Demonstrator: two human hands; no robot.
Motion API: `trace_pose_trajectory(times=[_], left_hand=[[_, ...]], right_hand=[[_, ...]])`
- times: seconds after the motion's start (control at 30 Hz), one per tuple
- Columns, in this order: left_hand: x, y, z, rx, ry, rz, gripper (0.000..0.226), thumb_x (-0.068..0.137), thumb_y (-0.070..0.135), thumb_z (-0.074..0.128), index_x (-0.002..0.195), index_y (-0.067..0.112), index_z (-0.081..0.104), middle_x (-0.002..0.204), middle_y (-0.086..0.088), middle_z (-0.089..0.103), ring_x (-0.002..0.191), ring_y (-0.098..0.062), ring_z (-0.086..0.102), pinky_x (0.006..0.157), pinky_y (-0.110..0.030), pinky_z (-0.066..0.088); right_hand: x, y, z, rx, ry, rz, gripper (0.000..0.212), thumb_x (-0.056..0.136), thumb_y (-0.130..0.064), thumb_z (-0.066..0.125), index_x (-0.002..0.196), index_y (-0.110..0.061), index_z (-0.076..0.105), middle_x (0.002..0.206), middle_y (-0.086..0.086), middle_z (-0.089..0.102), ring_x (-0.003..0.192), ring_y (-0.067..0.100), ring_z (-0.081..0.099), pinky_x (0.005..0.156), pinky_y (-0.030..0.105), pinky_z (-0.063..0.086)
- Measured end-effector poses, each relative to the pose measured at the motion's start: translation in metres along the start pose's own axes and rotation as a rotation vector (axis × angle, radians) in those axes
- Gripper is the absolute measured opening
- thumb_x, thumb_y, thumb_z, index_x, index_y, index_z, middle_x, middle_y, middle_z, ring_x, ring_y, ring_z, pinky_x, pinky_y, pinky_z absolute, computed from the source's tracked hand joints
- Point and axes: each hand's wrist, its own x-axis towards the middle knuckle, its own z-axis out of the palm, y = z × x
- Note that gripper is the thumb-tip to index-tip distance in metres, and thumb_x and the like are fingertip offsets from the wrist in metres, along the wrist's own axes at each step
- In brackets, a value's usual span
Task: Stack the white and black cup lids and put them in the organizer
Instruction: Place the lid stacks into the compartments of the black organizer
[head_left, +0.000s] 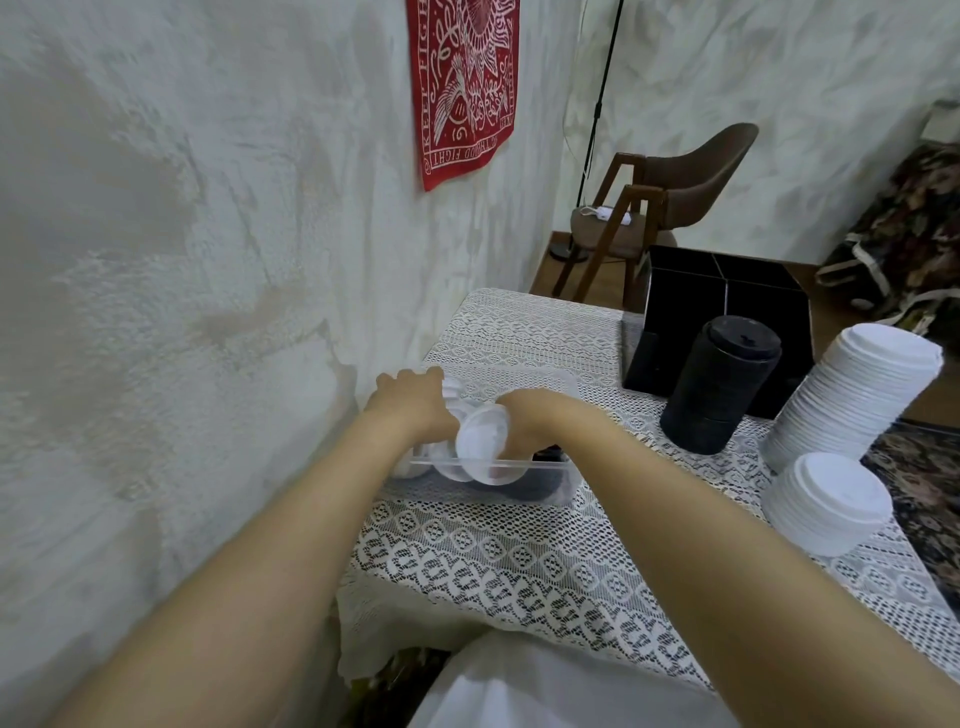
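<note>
A clear plastic bin (550, 475) at the table's left side holds loose white lids (483, 436) and some black ones (548, 453). Both hands reach into it. My left hand (410, 402) rests over white lids at the bin's far left, fingers curled on them. My right hand (524, 423) grips a white lid tilted on edge. A tall stack of black lids (719, 384) stands to the right. A tall leaning stack of white lids (852, 395) and a short white stack (828, 501) stand further right. The black organizer (727, 291) sits behind them.
A lace cloth (498, 561) covers the table, which abuts a plastered wall (182, 260) on the left. A brown chair (670, 197) stands beyond the table's far edge. A patterned rug (924, 483) shows at right.
</note>
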Motion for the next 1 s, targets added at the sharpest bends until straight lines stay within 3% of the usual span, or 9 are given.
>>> trace_pose_trajectory(times=[0.1,0.2,0.33,0.43,0.57,0.67,0.73,0.87,1.0], left_hand=[[0.0,-0.005,0.004,-0.14,-0.069,0.043,0.036,0.086,0.042,0.063,0.107,0.013,0.056,0.096,-0.003,0.061,0.078,-0.018,0.056,0.063,-0.027,0.04],[-0.003,-0.004,0.003,-0.161,-0.059,0.043,0.036,0.083,0.039,0.067,0.109,0.015,0.058,0.102,-0.004,0.062,0.084,-0.02,0.054,0.068,-0.027,0.039],[-0.001,-0.003,0.001,-0.172,-0.093,0.023,0.046,0.076,0.028,0.075,0.118,0.016,0.061,0.114,-0.004,0.063,0.092,-0.02,0.053,0.075,-0.026,0.041],[0.0,-0.001,0.003,-0.203,-0.062,0.015,0.033,0.074,0.024,0.076,0.104,0.015,0.067,0.098,-0.004,0.065,0.088,-0.022,0.056,0.07,-0.026,0.042],[-0.003,0.001,0.004,-0.299,0.003,-0.001,0.021,0.074,0.016,0.075,0.094,0.012,0.07,0.074,-0.003,0.059,0.068,-0.019,0.05,0.056,-0.025,0.034],[-0.003,0.0,0.006,-0.364,0.068,-0.013,0.009,0.072,0.014,0.075,0.076,0.014,0.067,0.06,-0.001,0.047,0.055,-0.018,0.039,0.052,-0.025,0.029],[0.001,-0.002,0.006,-0.46,0.136,-0.031,0.015,0.073,0.012,0.072,0.067,0.016,0.059,0.061,-0.005,0.041,0.056,-0.019,0.035,0.054,-0.026,0.032],[0.002,0.002,0.004,-0.607,0.216,-0.046,0.018,0.075,0.015,0.071,0.062,0.014,0.057,0.064,-0.007,0.037,0.059,-0.018,0.032,0.052,-0.028,0.028],[0.0,0.01,0.001,-0.808,0.276,-0.024,0.022,0.073,0.021,0.076,0.065,0.004,0.064,0.06,-0.007,0.04,0.056,-0.017,0.038,0.05,-0.03,0.036]], right_hand=[[-0.002,0.002,0.003,0.001,0.073,-0.01,0.043,0.073,-0.037,0.081,0.101,-0.02,0.053,0.083,-0.003,0.058,0.086,0.022,0.059,0.081,0.035,0.053],[-0.008,0.004,0.002,0.033,0.14,-0.028,0.039,0.073,-0.033,0.08,0.097,-0.021,0.053,0.08,-0.005,0.057,0.084,0.022,0.058,0.071,0.032,0.05],[-0.02,0.009,-0.001,0.168,0.213,-0.025,0.038,0.072,-0.023,0.081,0.103,-0.019,0.06,0.095,-0.001,0.064,0.087,0.022,0.058,0.068,0.029,0.044],[-0.027,0.011,-0.001,0.255,0.251,-0.03,0.039,0.072,-0.022,0.083,0.105,-0.014,0.063,0.094,0.001,0.064,0.085,0.022,0.057,0.067,0.028,0.042],[-0.033,0.011,-0.002,0.338,0.293,-0.024,0.037,0.074,-0.019,0.081,0.106,-0.013,0.063,0.093,0.001,0.064,0.085,0.022,0.058,0.069,0.029,0.044],[-0.036,0.013,-0.001,0.401,0.343,-0.016,0.035,0.074,-0.018,0.08,0.105,-0.013,0.064,0.098,0.005,0.067,0.089,0.025,0.061,0.072,0.033,0.049],[-0.039,0.015,-0.002,0.487,0.386,-0.011,0.03,0.075,-0.016,0.078,0.101,-0.013,0.065,0.097,0.007,0.068,0.084,0.025,0.063,0.074,0.037,0.053],[-0.045,0.021,-0.004,0.615,0.433,-0.011,0.025,0.076,-0.014,0.077,0.098,-0.016,0.065,0.095,0.006,0.066,0.083,0.027,0.064,0.08,0.048,0.057],[-0.055,0.027,-0.006,0.688,0.508,-0.029,0.023,0.077,-0.013,0.076,0.096,-0.016,0.063,0.093,0.006,0.064,0.087,0.033,0.065,0.078,0.053,0.057]])
